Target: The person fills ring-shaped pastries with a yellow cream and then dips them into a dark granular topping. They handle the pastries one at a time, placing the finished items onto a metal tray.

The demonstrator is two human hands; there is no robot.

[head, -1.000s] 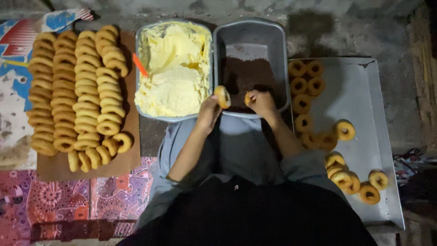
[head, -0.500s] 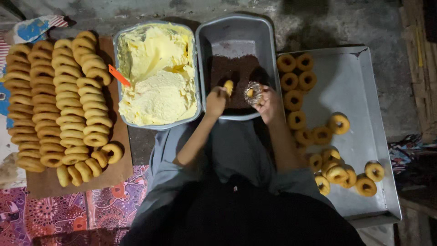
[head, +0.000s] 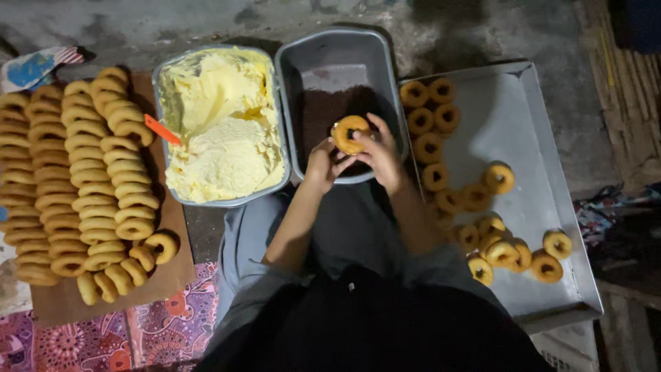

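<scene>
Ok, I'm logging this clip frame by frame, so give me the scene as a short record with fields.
left hand: touches the ring's lower edge
right hand: holds the ring
held item: one ring-shaped pastry, over the grey tub
grey tub: dark brown powder inside
second tub: pale yellow cream, orange tool at its edge
board, left: rows of plain rings
metal tray, right: scattered rings

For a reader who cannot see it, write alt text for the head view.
Both hands, left hand and right hand, hold one doughnut over a grey tub of dark filling. A tub of yellow cream sits left, plain doughnuts in rows beyond it, and a metal tray with doughnuts lies right.
</scene>
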